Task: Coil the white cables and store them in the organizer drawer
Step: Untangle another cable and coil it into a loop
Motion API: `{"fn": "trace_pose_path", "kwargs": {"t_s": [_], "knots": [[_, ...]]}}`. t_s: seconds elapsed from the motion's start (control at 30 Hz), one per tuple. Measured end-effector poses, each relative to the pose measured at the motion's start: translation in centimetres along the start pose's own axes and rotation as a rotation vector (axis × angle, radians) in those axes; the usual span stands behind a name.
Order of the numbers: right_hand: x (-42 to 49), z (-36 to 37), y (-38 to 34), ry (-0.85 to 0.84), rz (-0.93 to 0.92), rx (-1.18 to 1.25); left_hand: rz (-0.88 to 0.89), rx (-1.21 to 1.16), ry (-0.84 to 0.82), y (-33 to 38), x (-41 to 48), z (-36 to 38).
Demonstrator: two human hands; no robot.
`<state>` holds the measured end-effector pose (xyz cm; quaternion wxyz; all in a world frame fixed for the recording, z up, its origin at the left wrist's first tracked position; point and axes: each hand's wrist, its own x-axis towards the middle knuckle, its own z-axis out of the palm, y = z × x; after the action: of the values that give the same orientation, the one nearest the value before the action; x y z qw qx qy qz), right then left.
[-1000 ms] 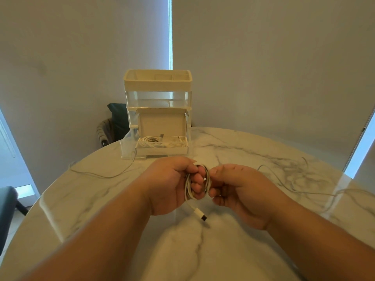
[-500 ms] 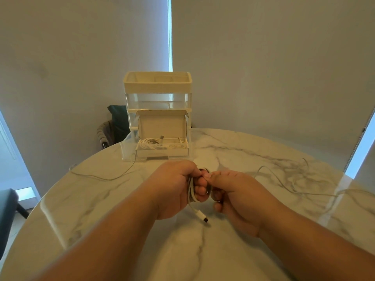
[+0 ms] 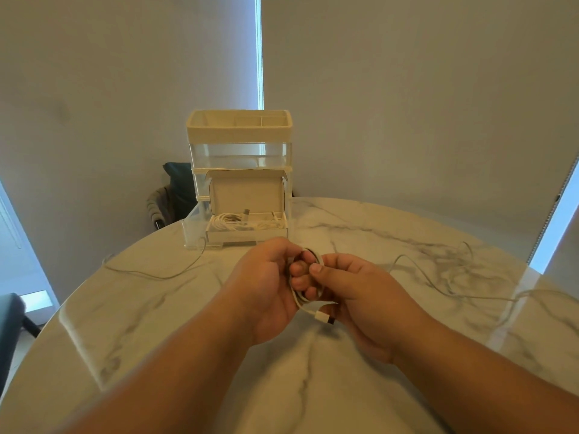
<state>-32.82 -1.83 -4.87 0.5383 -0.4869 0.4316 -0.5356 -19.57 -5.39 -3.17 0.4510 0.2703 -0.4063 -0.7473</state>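
A coiled white cable (image 3: 300, 300) sits between both hands over the middle of the marble table. My left hand (image 3: 269, 283) has its fingers curled through the coil. My right hand (image 3: 354, 292) pinches the coil's right side with thumb on top. The cable's plug end (image 3: 325, 317) sticks out below the hands. Behind them stands the clear organizer (image 3: 239, 151) with its bottom drawer (image 3: 194, 228) pulled out. A small open white box (image 3: 247, 234) in the drawer holds coiled white cables (image 3: 232, 222).
A loose white cable (image 3: 156, 275) trails left from the organizer across the round marble table (image 3: 125, 324). More loose white cable (image 3: 454, 277) lies tangled at the right. A dark chair (image 3: 175, 195) stands behind the table and another at the far left edge.
The hands have shifted slightly; my right thumb now lies over the top of the coil and the plug end has swung a little to the right.
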Motion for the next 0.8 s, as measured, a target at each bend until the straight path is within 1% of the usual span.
{"fn": "trace_pose_path", "kwargs": {"t_s": [0.13,0.3,0.4,0.57,0.67,0.7,0.8], "knots": [[-0.06,-0.14,-0.14,-0.012,0.001,0.018,0.054,0.057,0.038,-0.39,0.22,0.07],[-0.07,-0.08,-0.49,-0.105,-0.030,-0.007,0.135,0.007,0.089,-0.03,0.45,-0.10],[0.12,-0.10,-0.51,-0.113,-0.050,0.021,0.147,0.027,0.132,0.05,0.35,0.05],[0.36,0.24,0.03,-0.084,-0.047,0.040,0.168,0.166,0.233,0.26,0.02,0.41],[0.53,0.29,0.13,-0.062,-0.050,0.034,0.251,0.449,0.316,0.37,-0.11,0.36],[0.49,0.29,0.05,-0.067,-0.049,0.036,0.267,0.488,0.335,0.39,-0.12,0.37],[0.28,0.30,-0.08,-0.076,-0.032,0.038,0.226,0.432,0.350,0.34,-0.14,0.39]]}}
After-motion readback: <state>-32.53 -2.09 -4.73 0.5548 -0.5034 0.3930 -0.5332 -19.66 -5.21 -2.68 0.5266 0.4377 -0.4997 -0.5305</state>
